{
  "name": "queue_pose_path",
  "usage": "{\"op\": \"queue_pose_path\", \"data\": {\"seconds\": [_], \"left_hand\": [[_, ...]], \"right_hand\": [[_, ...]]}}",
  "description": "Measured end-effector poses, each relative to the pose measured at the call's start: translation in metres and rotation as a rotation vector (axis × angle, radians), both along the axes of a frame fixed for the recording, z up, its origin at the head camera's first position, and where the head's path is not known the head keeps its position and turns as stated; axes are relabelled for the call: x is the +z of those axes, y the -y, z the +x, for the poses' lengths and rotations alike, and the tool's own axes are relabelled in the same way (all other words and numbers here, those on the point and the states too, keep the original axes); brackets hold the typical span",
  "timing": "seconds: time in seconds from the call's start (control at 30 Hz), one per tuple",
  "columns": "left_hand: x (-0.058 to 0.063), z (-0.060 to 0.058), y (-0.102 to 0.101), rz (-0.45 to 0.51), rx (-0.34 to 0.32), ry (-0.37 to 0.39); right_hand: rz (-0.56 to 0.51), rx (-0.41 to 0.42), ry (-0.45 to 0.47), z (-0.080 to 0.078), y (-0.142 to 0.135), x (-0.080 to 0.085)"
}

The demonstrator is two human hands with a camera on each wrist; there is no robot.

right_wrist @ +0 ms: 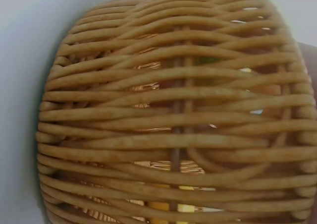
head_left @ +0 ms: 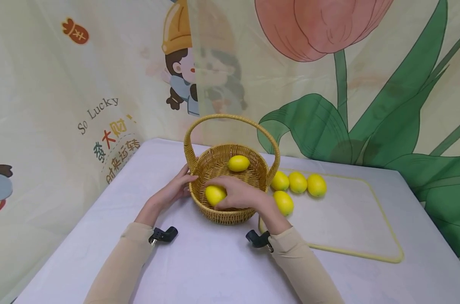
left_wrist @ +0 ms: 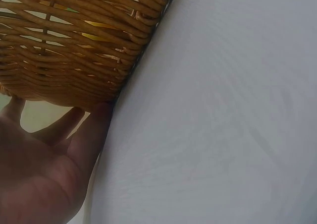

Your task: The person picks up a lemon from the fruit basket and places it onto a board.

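A woven wicker basket [head_left: 231, 217] with a tall arched handle stands on the table. Inside it my right hand [head_left: 237, 193] grips a lemon [head_left: 214, 195] low in the front left part. Another lemon [head_left: 239, 163] lies by the basket's back wall. My left hand [head_left: 172, 188] steadies the basket from its left, one finger reaching the rim. In the left wrist view, that hand's spread fingers [left_wrist: 94, 130] press the outside of the weave. Basket wall [right_wrist: 178, 110] fills most of the right wrist view, so the right hand is largely hidden there.
Right of the basket lies a white board [head_left: 347, 215] with a yellow rim. Several lemons [head_left: 298, 182] are grouped on its left end, close to the basket. A white cloth [head_left: 199, 270] covers the table. Printed curtains [head_left: 222, 63] hang behind and at the left.
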State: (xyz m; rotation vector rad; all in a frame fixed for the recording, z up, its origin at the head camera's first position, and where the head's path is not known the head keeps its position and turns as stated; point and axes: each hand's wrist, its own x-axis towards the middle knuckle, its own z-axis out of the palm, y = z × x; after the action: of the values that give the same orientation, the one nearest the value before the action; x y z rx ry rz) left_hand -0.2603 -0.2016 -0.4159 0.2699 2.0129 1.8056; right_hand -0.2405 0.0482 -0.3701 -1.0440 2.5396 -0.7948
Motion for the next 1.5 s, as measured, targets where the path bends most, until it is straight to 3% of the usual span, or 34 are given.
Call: {"op": "queue_pose_path", "data": {"seconds": [0.27, 0.53, 1.5], "left_hand": [[-0.001, 0.002, -0.002, -0.009, 0.004, 0.004], [-0.002, 0.000, -0.002, -0.013, 0.017, 0.008], [0.000, -0.001, -0.001, -0.011, -0.005, -0.007]], "right_hand": [[-0.060, -0.018, -0.018, 0.005, -0.009, 0.003], [-0.086, -0.069, -0.111, 0.014, -0.021, 0.009], [-0.154, -0.193, -0.126, 0.040, -0.081, 0.018]]}}
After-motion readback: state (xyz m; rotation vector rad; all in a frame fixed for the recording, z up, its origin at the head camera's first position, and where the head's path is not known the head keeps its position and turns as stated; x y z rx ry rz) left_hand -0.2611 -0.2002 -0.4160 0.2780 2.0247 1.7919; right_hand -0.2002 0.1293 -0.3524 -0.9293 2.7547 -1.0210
